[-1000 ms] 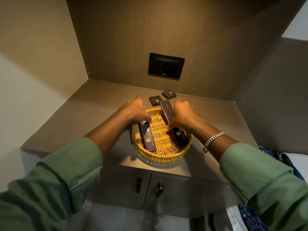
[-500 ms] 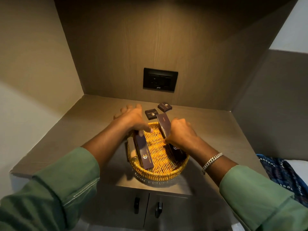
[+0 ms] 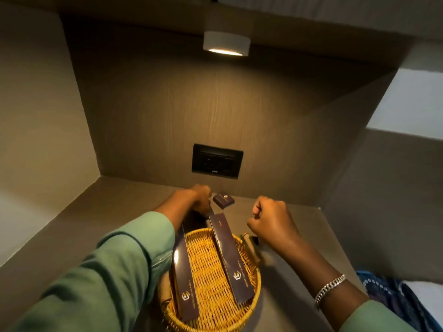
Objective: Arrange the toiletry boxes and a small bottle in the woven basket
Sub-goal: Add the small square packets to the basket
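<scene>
The round woven basket (image 3: 254, 286) sits at the counter's front edge. Two long dark boxes with gold logos lie in it, one along the left side (image 3: 184, 271), one slanted across the right half (image 3: 230, 257), its far end sticking out over the rim. A small dark square box (image 3: 223, 200) lies on the counter behind the basket. My left hand (image 3: 195, 197) reaches past the basket, fingers curled down just left of that box; what is under it is hidden. My right hand (image 3: 271, 219) hovers as a closed fist above the basket's right rim. A dark blurred item (image 3: 254, 240) shows below it.
The counter (image 3: 115, 212) lies in a wood-panelled niche with walls at left, back and right. A black socket plate (image 3: 217, 161) is on the back wall and a lit spot lamp (image 3: 226, 43) hangs above. Patterned blue fabric (image 3: 393, 293) lies at lower right.
Both hands have let go of the long boxes in the basket. My left hand moved back to where a second small box lay; my right hand lifted off to the right. The view tilted up.
</scene>
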### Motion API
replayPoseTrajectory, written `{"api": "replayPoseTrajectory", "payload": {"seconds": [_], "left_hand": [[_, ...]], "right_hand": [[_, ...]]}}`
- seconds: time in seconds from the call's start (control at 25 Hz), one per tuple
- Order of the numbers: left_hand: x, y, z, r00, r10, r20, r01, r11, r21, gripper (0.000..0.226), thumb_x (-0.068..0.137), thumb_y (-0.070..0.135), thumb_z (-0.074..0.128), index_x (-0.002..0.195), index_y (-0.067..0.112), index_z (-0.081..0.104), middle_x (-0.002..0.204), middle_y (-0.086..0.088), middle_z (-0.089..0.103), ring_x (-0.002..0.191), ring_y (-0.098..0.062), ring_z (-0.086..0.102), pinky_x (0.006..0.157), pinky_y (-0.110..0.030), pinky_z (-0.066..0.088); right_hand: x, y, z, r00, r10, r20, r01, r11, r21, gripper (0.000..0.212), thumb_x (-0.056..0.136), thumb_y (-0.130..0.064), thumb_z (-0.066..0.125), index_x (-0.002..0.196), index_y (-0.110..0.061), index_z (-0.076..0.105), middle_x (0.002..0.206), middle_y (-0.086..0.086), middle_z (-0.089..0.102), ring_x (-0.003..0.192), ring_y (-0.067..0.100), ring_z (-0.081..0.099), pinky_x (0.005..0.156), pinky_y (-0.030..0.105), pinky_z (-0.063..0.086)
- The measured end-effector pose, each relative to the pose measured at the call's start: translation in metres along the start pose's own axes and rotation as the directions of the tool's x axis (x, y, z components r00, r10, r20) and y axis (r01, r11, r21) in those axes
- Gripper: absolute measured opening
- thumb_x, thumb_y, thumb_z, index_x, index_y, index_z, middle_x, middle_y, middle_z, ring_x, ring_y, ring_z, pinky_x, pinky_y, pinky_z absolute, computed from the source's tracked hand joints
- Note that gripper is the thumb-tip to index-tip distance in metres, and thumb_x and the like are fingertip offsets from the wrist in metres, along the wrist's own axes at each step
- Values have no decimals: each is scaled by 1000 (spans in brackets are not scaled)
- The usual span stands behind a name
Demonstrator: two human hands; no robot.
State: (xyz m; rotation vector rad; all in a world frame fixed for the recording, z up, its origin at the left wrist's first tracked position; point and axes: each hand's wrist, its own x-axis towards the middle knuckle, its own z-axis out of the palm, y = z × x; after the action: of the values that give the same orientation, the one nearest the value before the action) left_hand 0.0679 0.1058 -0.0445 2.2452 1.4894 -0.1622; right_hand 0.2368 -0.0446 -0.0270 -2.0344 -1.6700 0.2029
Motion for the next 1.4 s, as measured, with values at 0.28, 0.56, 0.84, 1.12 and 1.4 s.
{"api": "replayPoseTrajectory", "payload": {"seconds": [0.28,0.56,0.84,1.12,1.4], "left_hand": [[-1,-4,4,999,45,-23,-47,994,-94,50,77,12,71,123,16,53,123,-11,57,106,-27,56,91,-40,51],[-101,-8,-21,937,251,-243,-312,914,-259,74,68,20,79,131,25,41,123,2,52,105,-13,53,77,-18,46],[-154,7,27,969,247,-28,-248,968,-29,52,75,29,74,120,19,50,115,-2,59,105,-19,55,99,-41,44],[-138,20,55,940,342,2,-328,900,288,30,79,34,67,99,14,57,93,-1,63,104,-21,57,116,-59,-1],[-129,16,61,936,351,17,-342,901,268,44,68,38,77,102,19,57,94,4,58,110,-23,54,114,-59,5]], "right_hand": [[63,15,16,996,-36,77,31,997,70,25,73,-12,76,69,-24,54,68,0,60,62,18,58,57,33,52],[120,-8,63,932,-81,353,51,994,94,29,74,-26,82,83,-16,56,85,4,60,75,17,58,57,28,46],[135,-23,97,927,-57,372,116,983,-139,44,76,-25,81,108,-2,61,116,18,58,103,31,59,75,33,50],[64,-26,21,962,-163,220,127,977,169,41,65,-24,87,91,-17,57,85,-2,58,71,9,57,51,19,40],[-93,-24,-9,943,-134,304,89,984,156,47,62,-44,85,93,-29,54,85,-12,59,75,3,58,55,19,49]]}}
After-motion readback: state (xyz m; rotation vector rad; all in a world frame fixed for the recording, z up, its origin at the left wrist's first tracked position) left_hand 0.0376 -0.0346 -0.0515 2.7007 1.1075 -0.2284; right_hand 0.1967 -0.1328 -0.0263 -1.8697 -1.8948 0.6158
